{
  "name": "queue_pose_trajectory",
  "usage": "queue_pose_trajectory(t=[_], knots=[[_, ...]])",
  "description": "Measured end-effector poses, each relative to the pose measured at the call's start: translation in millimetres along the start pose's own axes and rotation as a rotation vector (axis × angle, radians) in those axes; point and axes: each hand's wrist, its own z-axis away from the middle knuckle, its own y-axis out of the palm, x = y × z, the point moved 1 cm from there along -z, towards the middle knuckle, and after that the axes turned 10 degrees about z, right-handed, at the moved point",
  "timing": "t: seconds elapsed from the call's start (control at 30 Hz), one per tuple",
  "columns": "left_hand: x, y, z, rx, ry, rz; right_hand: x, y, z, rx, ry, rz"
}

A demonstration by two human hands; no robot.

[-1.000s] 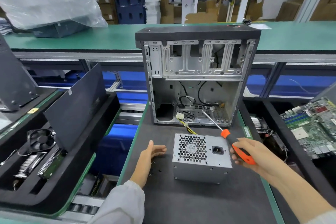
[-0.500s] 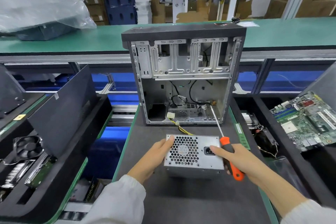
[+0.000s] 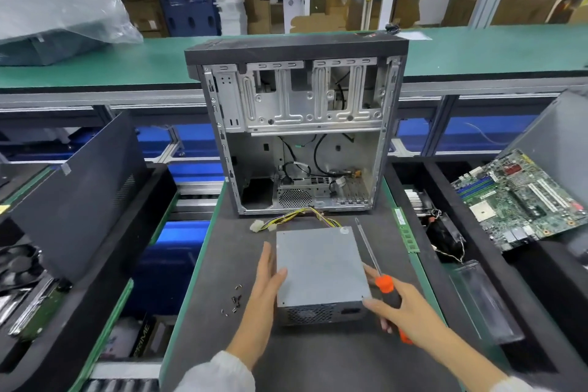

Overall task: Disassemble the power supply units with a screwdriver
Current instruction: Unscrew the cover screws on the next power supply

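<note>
A grey metal power supply unit [image 3: 319, 267] lies flat on the dark mat [image 3: 318, 360], its plain side up and its vented end facing me. Its yellow and black cable bundle [image 3: 292, 218] trails toward the open computer case [image 3: 296, 124] behind it. My left hand [image 3: 265, 293] rests with straight fingers against the unit's left side. My right hand [image 3: 404, 312] grips the orange-and-black screwdriver [image 3: 380, 277] while its fingers touch the unit's right front corner; the shaft points away, along the unit's right edge.
Several small loose screws [image 3: 234, 299] lie on the mat left of my left hand. A tray at the left holds a dark side panel [image 3: 79, 191] and a fan [image 3: 16, 264]. At the right are a green memory stick [image 3: 405, 229], a motherboard [image 3: 521, 197] and a cooler [image 3: 442, 229].
The power supply has been tipped from standing on end, fan grille toward me, to lying flat. Both hands came in against its sides, and my view moved closer.
</note>
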Motion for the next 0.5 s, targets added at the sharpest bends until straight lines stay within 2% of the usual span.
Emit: queue_pose_trajectory(t=[0.13,0.27,0.5], knots=[[-12,4,-20,-0.033,-0.092,-0.063,3,-6,-9,-0.039,-0.009,-0.085],[-18,12,-27,-0.044,-0.139,-0.123,15,-4,-23,-0.138,0.088,-0.164],[-21,17,-23,-0.085,-0.149,-0.098,30,-3,-35,-0.096,0.128,-0.034]])
